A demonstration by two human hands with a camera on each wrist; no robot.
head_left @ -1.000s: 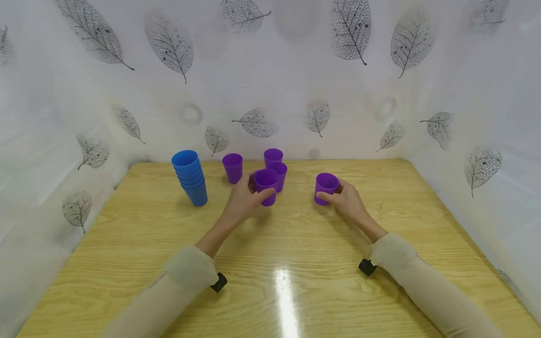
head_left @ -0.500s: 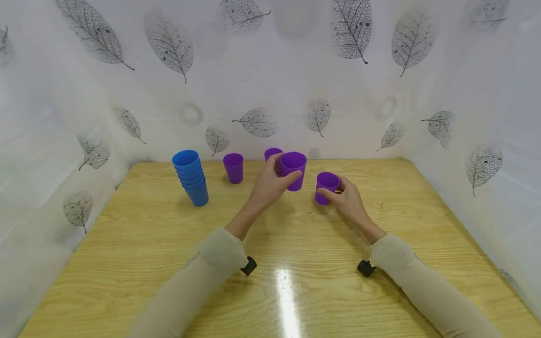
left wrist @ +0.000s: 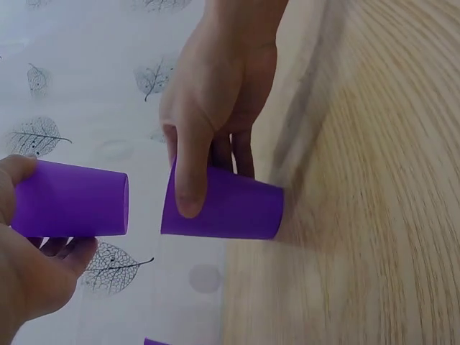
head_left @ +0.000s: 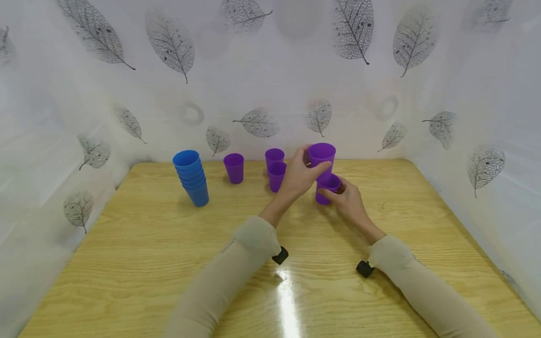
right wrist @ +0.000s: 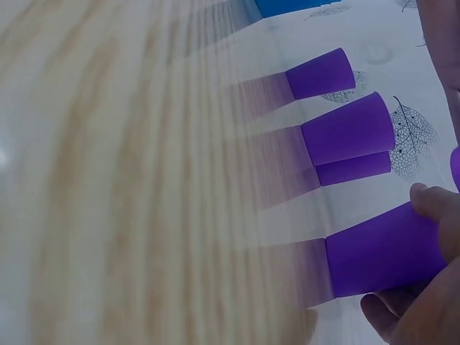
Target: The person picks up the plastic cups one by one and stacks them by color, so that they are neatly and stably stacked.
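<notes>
My left hand [head_left: 299, 174] grips a purple cup [head_left: 322, 157] by its side, thumb across the front, and holds it upright in the air. Straight below it stands a second purple cup [head_left: 324, 195] on the table, held round its side by my right hand [head_left: 348, 201]. In the left wrist view a gap shows between the raised cup [left wrist: 72, 200] and the rim of the standing cup [left wrist: 241, 208]. The right wrist view shows the standing cup's base [right wrist: 359, 262] on the tabletop, with my right thumb and fingers around its upper part.
Two purple cups, a front one [head_left: 276, 177] and a back one [head_left: 274, 155], stand close together left of my left hand. Another purple cup [head_left: 234, 168] stands farther left, then a stack of blue cups [head_left: 192, 178]. A leaf-patterned sheet [head_left: 258, 84] encloses the wooden table [head_left: 169, 263].
My left hand has lifted its purple cup and carried it rightward from the two grouped cups to above the other held cup. The right hand has stayed in place.
</notes>
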